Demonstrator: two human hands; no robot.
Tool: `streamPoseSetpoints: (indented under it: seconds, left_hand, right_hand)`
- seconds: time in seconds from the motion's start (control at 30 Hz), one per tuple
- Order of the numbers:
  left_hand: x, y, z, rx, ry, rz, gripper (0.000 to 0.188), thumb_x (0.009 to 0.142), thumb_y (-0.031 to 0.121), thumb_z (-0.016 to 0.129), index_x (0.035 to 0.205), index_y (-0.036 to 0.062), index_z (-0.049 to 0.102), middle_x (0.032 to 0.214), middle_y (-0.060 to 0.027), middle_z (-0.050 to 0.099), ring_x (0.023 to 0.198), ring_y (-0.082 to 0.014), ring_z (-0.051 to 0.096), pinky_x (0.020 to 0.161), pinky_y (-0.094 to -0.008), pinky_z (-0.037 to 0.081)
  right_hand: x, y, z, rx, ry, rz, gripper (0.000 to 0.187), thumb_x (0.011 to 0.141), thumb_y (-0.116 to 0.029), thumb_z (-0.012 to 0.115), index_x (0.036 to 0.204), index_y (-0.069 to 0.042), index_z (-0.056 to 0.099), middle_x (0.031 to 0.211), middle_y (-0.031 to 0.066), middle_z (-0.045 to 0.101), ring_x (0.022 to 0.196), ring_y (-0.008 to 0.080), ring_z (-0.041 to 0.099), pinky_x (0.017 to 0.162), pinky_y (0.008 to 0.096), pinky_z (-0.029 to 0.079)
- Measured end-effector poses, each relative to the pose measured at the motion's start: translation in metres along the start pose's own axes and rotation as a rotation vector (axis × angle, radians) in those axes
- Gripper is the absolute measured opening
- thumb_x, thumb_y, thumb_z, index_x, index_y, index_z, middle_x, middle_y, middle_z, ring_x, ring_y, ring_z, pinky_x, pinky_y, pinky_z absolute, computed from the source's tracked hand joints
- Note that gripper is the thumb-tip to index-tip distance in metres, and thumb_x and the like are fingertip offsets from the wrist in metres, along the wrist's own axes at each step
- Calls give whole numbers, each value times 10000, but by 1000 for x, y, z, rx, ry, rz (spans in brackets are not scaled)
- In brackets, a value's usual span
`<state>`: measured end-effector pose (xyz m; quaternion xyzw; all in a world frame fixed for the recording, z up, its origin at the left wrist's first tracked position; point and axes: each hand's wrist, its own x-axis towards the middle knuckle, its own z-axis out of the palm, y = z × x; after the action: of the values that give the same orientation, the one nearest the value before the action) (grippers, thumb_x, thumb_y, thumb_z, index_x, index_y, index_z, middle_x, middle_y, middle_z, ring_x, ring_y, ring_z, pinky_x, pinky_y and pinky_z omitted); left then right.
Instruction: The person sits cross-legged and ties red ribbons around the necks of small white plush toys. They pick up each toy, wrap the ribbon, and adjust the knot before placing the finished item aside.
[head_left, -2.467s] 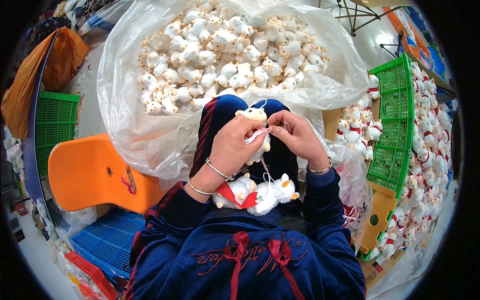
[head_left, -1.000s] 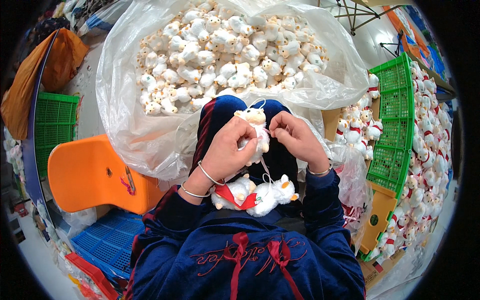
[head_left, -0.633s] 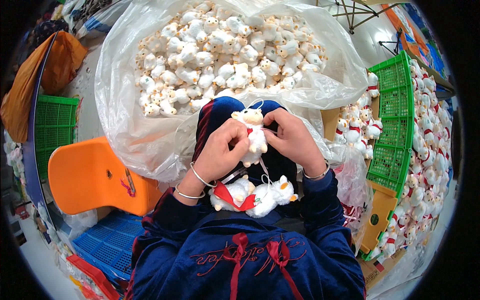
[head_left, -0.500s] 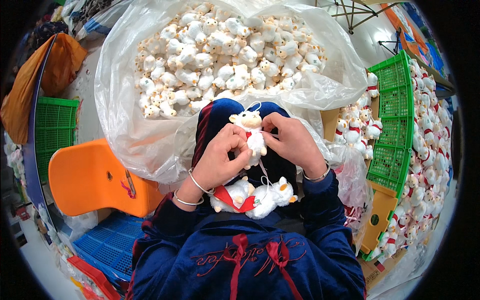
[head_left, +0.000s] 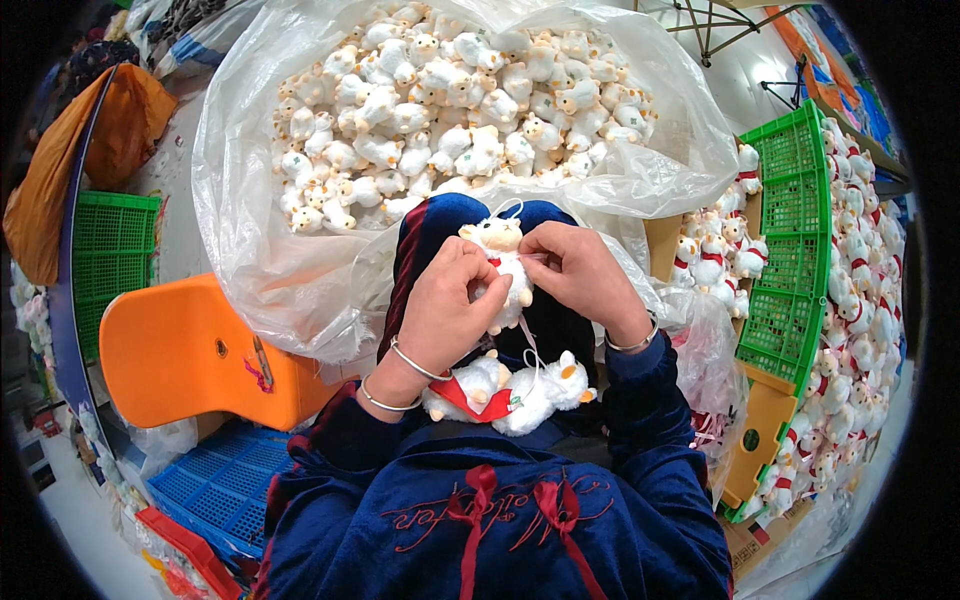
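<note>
A small white plush animal [head_left: 512,282] with tan ears and a hanging loop at its head stands upright between my hands, over my knees. A bit of red cloth [head_left: 494,262] shows at its neck. My left hand [head_left: 450,308] is closed in a pinch at the toy's left side, by the neck. Opposite it, my right hand [head_left: 580,278] pinches a thin pale ribbon [head_left: 530,257] at the neck; its fingertips are partly hidden. Below, on my lap, lie more white plush toys [head_left: 535,395] with a red cloth piece [head_left: 480,398] and a pale string.
Ahead, a large clear plastic bag [head_left: 235,150] lies open, full of white plush toys. To the right stand a green crate [head_left: 790,230] and many toys with red neckbands [head_left: 855,300]. An orange chair [head_left: 190,350] and a blue crate [head_left: 225,480] are at the left.
My right hand has drawn slightly inward to the toy's neck, shortening the visible ribbon. My left hand has shifted a little to the right, and its fingers sit closer to the neck.
</note>
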<state>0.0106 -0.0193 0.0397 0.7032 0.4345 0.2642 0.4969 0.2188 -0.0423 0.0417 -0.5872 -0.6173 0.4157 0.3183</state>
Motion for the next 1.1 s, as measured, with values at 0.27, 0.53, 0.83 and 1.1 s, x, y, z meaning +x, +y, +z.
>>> streamPoseSetpoints:
  seconds: [0.27, 0.53, 0.83, 1.1]
  left_hand:
    - [1, 10, 9, 149, 48, 169, 105, 861, 15, 710, 856, -17, 611, 982, -119, 563, 842, -253, 595, 732, -333, 493]
    - [4, 4, 4, 292, -44, 326, 82, 885, 6, 668, 880, -6, 587, 1027, -128, 579, 915, -294, 588, 794, -359, 482]
    - [6, 3, 6, -6, -26, 98, 73, 878, 48, 685, 850, -2, 638, 1005, -122, 619, 956, -289, 595, 867, -371, 485]
    - [8, 0, 13, -85, 28, 38, 96, 878, 66, 710, 861, -11, 656, 1009, -114, 627, 972, -257, 604, 881, -350, 490]
  right_hand:
    - [0, 2, -2, 67, 21, -1, 124, 903, -96, 697, 918, 25, 678, 830, 166, 676, 746, 290, 678, 686, 360, 537]
    - [-2, 13, 15, -105, 199, -114, 117, 894, -77, 695, 952, 10, 644, 826, 156, 640, 734, 304, 649, 659, 392, 513]
    - [-13, 6, 8, 81, 85, -48, 155, 885, -86, 732, 999, -18, 653, 831, 79, 615, 689, 167, 556, 632, 301, 474]
    - [-12, 9, 23, 14, 171, -206, 180, 867, -94, 741, 1018, -18, 678, 843, 112, 621, 716, 247, 614, 643, 335, 488]
